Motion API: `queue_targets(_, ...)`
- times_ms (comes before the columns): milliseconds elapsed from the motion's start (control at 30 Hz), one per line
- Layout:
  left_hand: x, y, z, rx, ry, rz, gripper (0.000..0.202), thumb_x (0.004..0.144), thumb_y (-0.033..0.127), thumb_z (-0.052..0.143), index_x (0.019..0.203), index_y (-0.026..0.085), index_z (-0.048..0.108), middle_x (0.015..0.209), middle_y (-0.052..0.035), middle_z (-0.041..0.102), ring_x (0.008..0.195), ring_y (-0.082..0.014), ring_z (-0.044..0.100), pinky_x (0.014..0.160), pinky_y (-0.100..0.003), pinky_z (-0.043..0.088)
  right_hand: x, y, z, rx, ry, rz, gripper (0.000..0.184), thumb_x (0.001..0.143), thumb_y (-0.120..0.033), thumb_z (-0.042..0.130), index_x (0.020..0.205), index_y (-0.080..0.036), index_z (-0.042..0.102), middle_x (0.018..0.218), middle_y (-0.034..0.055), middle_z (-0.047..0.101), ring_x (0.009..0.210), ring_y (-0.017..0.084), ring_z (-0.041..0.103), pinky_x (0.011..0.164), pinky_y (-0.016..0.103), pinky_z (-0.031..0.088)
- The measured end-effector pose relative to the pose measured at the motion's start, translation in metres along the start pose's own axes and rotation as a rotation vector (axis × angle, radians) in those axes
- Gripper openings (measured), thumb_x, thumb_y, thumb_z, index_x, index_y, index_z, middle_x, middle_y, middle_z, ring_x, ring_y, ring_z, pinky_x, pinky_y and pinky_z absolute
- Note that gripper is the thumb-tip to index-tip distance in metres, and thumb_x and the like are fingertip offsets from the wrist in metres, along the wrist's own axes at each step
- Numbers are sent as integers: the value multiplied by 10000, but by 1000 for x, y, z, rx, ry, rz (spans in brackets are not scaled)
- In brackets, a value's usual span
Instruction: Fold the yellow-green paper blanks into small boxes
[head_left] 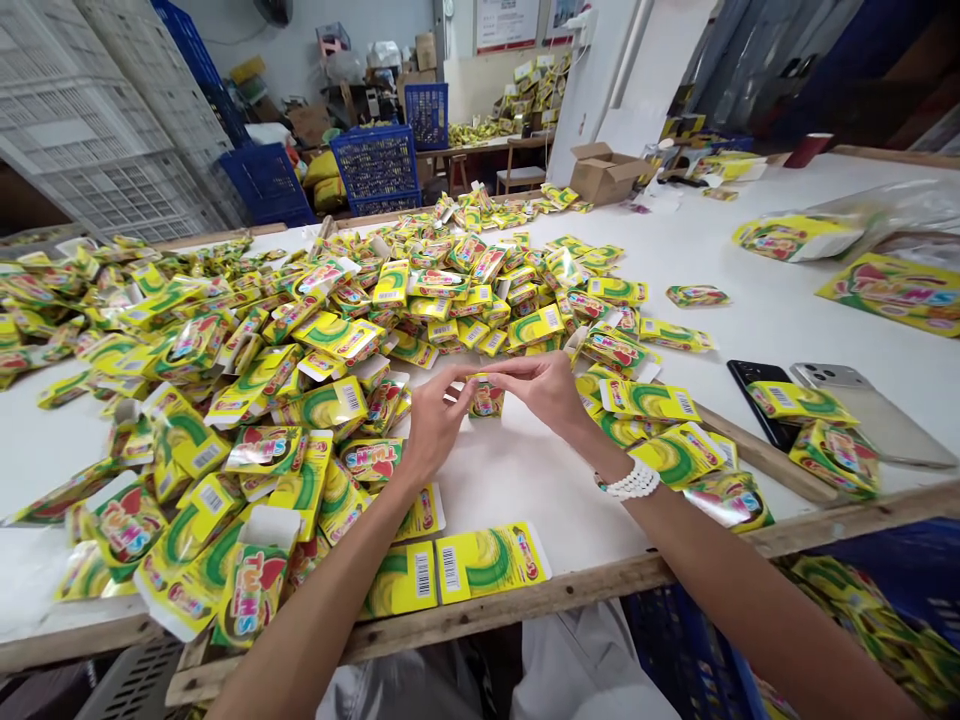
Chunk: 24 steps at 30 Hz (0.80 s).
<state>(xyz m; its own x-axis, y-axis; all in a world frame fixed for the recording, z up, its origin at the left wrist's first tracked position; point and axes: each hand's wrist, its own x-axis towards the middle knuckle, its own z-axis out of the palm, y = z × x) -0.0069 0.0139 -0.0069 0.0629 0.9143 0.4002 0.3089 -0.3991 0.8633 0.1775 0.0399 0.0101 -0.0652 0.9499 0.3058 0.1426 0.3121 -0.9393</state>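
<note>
My left hand point(433, 418) and my right hand point(546, 389) meet over the white table point(525, 480), both pinched on one small yellow carton point(486, 398) held upright between the fingertips. A white bead bracelet point(630, 484) sits on my right wrist. A wide heap of the same yellow-green cartons point(315, 330) covers the table behind and to the left of my hands. Two flat unfolded cartons point(457, 572) lie near the table's front edge, just below my left forearm.
Two phones point(862, 410) lie to the right with cartons on them. A wooden strip point(757, 455) crosses the table at right. Blue crates point(375, 165) and white stacked crates point(90, 130) stand at the back, a cardboard box point(604, 172) too. Flat printed sheets point(892, 290) lie far right.
</note>
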Motion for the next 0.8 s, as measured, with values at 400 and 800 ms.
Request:
queue_targets(400, 7, -12, -4, -195, 4, 8, 306, 917, 490, 776, 966, 201, 861, 1011, -76, 810, 657, -124, 691, 622, -277, 649, 7, 3, -17, -150, -202, -141, 152, 810, -303, 835, 941, -262, 899, 983, 54, 850, 920, 324, 844, 916, 458, 697)
queue_targets(800, 6, -14, -10, 223, -39, 363, 177, 1019, 243, 683, 1107, 239, 836, 1181, -61, 815, 843, -141, 773, 716, -245, 652, 0, -3, -10, -817, -241, -256, 258, 949, -242, 738, 1185, -214, 837, 1063, 94, 858, 915, 278, 820, 849, 343, 580)
